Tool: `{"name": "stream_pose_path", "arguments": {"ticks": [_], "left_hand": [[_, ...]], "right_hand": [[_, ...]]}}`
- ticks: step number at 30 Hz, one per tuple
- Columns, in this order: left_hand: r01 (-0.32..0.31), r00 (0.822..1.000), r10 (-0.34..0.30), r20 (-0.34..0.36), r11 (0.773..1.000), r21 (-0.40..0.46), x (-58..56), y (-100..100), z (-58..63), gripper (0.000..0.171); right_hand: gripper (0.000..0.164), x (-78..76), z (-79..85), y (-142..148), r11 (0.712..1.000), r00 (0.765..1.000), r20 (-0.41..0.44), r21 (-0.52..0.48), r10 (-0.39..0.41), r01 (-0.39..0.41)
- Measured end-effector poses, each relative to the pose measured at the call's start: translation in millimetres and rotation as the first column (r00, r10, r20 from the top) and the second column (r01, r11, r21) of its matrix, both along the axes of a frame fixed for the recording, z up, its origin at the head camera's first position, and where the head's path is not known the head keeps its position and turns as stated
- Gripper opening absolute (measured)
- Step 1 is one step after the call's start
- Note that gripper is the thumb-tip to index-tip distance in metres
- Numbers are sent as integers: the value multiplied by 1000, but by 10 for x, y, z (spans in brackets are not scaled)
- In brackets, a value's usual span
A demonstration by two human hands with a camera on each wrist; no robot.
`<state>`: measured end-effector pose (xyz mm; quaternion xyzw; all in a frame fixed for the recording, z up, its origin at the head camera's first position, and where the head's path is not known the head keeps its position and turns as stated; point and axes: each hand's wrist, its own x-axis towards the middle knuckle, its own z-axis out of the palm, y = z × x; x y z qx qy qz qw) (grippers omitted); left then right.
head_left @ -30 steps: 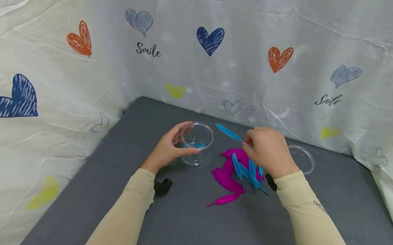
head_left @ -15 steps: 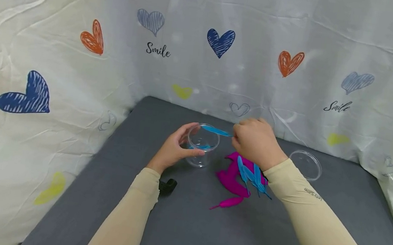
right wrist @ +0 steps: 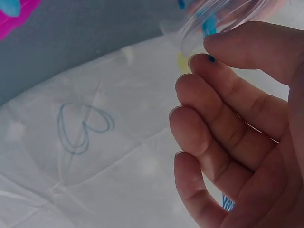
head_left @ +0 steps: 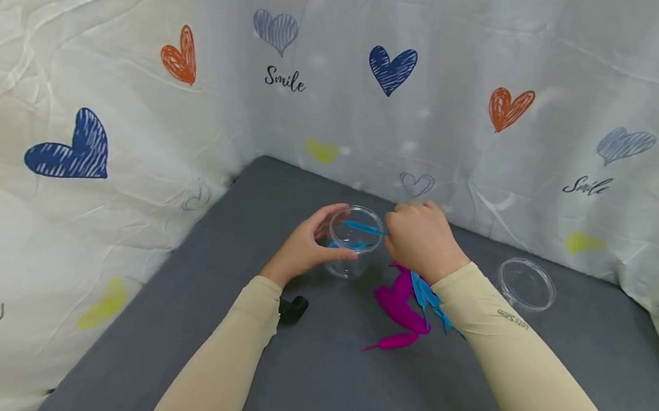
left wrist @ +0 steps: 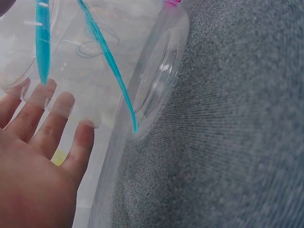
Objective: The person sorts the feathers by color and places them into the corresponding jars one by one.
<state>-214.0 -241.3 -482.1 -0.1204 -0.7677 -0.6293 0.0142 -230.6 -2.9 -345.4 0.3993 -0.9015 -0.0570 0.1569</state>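
My left hand [head_left: 310, 247] grips a clear plastic cup [head_left: 347, 267] from its left side, thumb across the front and fingers behind. Inside the cup lies a blue feather [left wrist: 111, 64]. Between thumb and index finger, my right hand [head_left: 422, 239] pinches another blue feather [head_left: 363, 227] by its end, as the right wrist view also shows. That feather points left across the cup's mouth. Below the right hand, several more blue feathers [head_left: 425, 296] lie over magenta feathers [head_left: 400, 307] on the grey table, partly hidden by the right wrist.
A round clear lid [head_left: 527, 284] lies on the grey tabletop [head_left: 311, 378] to the right. Dark wrist gear [head_left: 293, 310] shows beside the left wrist. A white curtain [head_left: 459, 58] printed with hearts stands behind and to the left.
The right hand has carried its feather leftward from above the pile to the cup's mouth. The left hand keeps its hold on the cup. The head view has shifted slightly.
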Motion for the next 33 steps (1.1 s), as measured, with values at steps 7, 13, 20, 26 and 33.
{"name": "stream_pose_path", "arguments": {"ticks": [7, 13, 20, 26, 33], "left_hand": [[14, 1000, -14, 8, 1000, 4, -6, -6, 16, 94], [18, 1000, -18, 8, 1000, 20, -6, -23, 41, 93], [26, 1000, -26, 3, 999, 24, -11, -38, 31, 92], [39, 999, -39, 6, 999, 26, -9, -37, 19, 94], [40, 999, -40, 7, 999, 18, -8, -44, 16, 96]], "right_hand": [[28, -32, 28, -177, 999, 1000, 9, 54, -6, 5], [34, -81, 29, -277, 998, 999, 31, 64, -22, 20], [27, -126, -21, -340, 997, 999, 29, 73, -22, 20], [21, -135, -61, -371, 995, 998, 42, 93, -40, 36], [20, -147, -99, -399, 993, 999, 31, 108, -45, 41]]}}
